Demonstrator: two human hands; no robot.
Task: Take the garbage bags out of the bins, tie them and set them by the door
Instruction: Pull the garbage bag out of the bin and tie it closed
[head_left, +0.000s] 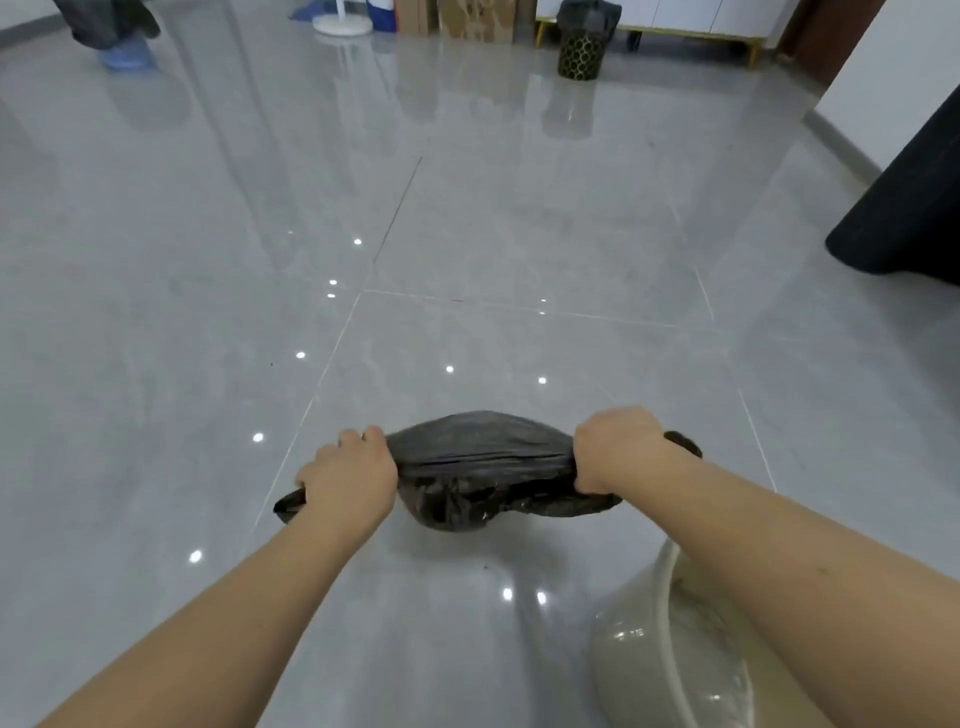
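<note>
A black garbage bag (467, 467) hangs over the grey tiled floor, stretched sideways between my two hands. My left hand (345, 480) grips the bunched left end of its mouth, and a short tail sticks out past my fist. My right hand (618, 449) grips the right end, with another tail showing behind the wrist. The bag's bulging body sags below my hands. A cream bin (654, 660) stands at the lower right, partly hidden under my right forearm. Far off, a black-and-gold patterned bin (582, 52) holds a dark bag whose top bulges out.
Cardboard boxes (467, 18) and a white stand base (343, 23) line the far wall beside a low white cabinet (691, 26). A person's blue-covered foot (127, 54) is at the top left. Something draped in dark cloth (904, 208) stands at the right.
</note>
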